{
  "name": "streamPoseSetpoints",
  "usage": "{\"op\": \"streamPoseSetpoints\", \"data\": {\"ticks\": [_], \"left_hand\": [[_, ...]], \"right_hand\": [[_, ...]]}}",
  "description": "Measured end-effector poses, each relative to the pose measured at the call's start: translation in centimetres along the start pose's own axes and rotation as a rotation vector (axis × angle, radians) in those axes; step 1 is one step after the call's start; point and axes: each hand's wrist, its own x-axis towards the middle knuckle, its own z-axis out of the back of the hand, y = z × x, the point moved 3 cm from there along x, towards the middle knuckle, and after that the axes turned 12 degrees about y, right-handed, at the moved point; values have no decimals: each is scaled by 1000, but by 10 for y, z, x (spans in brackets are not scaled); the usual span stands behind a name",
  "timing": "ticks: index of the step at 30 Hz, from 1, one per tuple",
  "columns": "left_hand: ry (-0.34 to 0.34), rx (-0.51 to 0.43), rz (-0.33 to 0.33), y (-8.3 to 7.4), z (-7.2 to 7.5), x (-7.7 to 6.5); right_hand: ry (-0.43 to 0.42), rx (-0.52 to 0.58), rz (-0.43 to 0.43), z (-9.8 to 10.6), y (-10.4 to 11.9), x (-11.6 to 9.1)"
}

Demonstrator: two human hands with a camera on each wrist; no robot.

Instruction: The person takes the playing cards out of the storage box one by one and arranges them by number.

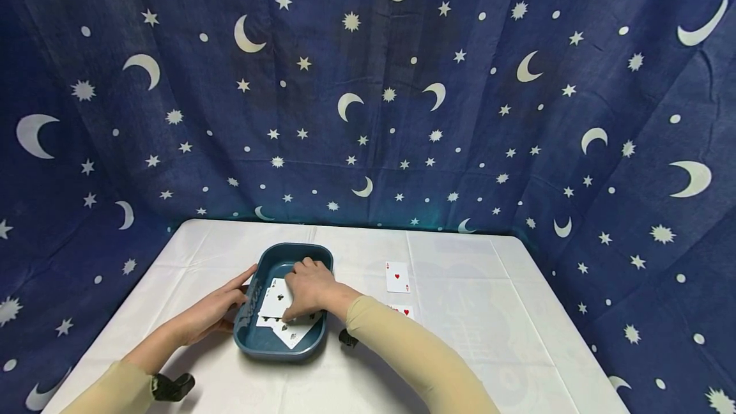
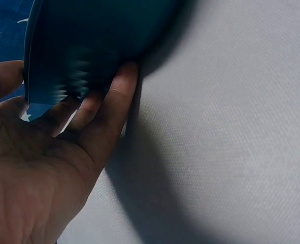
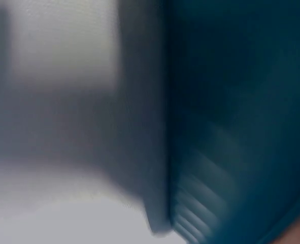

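Observation:
A blue-green plastic tray point(image 1: 247, 340) stands on the left half of the table, with several playing cards point(image 1: 290, 335) lying loosely overlapped inside. On top is an ace of clubs point(image 1: 275, 302). My left hand point(image 1: 209, 312) holds the tray's left wall; in the left wrist view its thumb is at the rim and its fingers press the ribbed outer side. My right hand point(image 1: 313, 289) reaches into the tray over the cards, thumb at the ace's lower right corner. Its fingertips are hidden, so I cannot tell whether it grips a card. The right wrist view mostly shows the tray's outer wall point(image 3: 241, 127).
An ace of hearts point(image 1: 397, 277) lies face up on the white table point(image 1: 460, 273), right of the tray. Nearer, another red heart card point(image 1: 405, 310) is partly covered by my right sleeve. A dark blue curtain point(image 1: 368, 114) with moons and stars surrounds the table.

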Motion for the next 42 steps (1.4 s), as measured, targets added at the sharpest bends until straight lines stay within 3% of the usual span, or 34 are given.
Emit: {"op": "streamPoseSetpoints", "data": {"ticks": [8, 21, 31, 42], "left_hand": [[-5, -13, 4, 1, -1, 0], [-24, -18, 18, 2, 0, 2], [-66, -15, 54, 3, 0, 2], [-41, -5, 35, 1, -1, 1]], "right_hand": [[-81, 32, 49, 14, -18, -14], [-190, 226, 38, 41, -77, -70], [-208, 328, 6, 34, -133, -108], [-192, 401, -99, 11, -191, -142]]}}
